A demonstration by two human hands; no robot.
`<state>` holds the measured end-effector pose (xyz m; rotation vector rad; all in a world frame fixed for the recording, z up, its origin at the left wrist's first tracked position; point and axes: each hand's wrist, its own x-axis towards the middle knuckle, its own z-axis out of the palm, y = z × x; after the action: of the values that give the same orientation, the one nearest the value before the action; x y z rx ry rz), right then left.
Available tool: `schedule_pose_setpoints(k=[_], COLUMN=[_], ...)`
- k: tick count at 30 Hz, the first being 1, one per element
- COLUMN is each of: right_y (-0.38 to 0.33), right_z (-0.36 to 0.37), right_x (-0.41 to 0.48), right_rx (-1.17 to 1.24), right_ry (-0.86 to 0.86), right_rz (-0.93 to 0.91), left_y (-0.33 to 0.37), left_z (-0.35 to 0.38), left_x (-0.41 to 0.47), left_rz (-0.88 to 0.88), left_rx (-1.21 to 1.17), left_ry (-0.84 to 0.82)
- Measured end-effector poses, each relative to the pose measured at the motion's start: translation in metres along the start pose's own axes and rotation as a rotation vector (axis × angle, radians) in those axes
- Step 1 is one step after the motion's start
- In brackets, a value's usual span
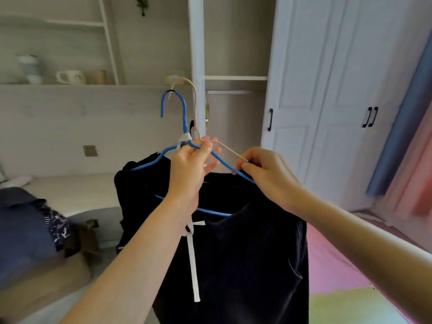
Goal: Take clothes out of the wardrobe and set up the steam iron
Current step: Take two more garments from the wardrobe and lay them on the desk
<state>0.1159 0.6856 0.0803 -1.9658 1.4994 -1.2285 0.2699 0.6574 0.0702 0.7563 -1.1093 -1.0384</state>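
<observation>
A blue wire hanger point(177, 113) is held up at the centre of the head view, with a black garment point(245, 253) and its white drawstring point(194, 265) draped over it. My left hand point(189, 174) grips the hanger just below the hook. A second, beige hanger point(224, 147) lies against the blue one. My right hand point(268, 174) pinches the beige hanger's arm and the blue hanger's right shoulder. Behind stands the white wardrobe point(327, 90), one compartment open point(236, 113). No steam iron is in view.
Dark blue clothes point(28, 230) lie piled at the left on a light bench. A shelf with a mug point(70, 77) and jars runs along the back wall. A wall socket point(90, 150) sits below it. A pink and green bedspread point(339, 288) fills the lower right.
</observation>
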Motion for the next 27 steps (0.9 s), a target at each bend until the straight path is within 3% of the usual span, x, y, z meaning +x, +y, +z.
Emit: schedule_pose_setpoints(k=[12,19,23,27], right_y=[-0.042,-0.074,-0.083,-0.084], right_z=[0.135,0.229,0.286,0.345], right_x=[0.056,0.081,0.092,0.103], right_rx=[0.027,-0.143,-0.35,-0.573], right_ry=[-0.203,-0.23,-0.189,-0.029], right_rz=[-0.169,-0.418,-0.583,-0.718], left_y=[0.016,0.024,0.021,0.015], left_z=[-0.138,-0.231,-0.282,-0.329], left_x=[0.03,0.052,0.061,0.067], left_rz=[0.118,0.145,0.145,0.11], left_rx=[0.161,0.304,0.403,0.498], left_ry=[0.24,0.39,0.476,0.528])
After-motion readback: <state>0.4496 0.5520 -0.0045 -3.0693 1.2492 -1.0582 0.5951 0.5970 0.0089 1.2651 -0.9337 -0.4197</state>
